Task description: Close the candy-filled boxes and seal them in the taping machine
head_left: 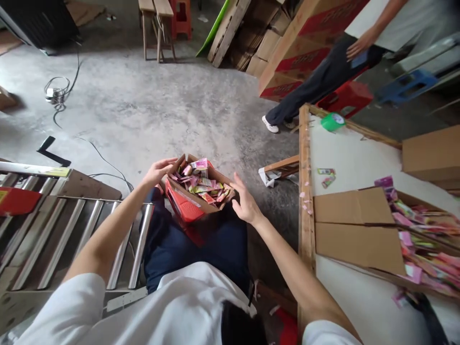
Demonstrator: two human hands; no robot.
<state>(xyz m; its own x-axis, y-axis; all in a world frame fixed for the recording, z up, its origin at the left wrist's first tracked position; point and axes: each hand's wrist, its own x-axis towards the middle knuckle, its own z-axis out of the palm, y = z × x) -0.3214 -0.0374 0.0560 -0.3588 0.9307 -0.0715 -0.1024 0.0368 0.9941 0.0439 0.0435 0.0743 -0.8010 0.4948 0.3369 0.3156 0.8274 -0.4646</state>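
Note:
A small red and brown cardboard box [187, 206] rests on my lap, open at the top and filled with several pink and green sachets [203, 184]. My left hand [157, 171] touches the box's left flap, fingers stretched out. My right hand [244, 201] hovers at the box's right edge, fingers apart and slightly curled, holding nothing.
A metal roller conveyor [53, 235] stands at my left. To my right is a white table with a wooden rim [304, 191], carrying a large open carton of sachets [359, 230], a brown box [431, 153] and green tape [332, 121]. Another person [323, 76] walks past behind it.

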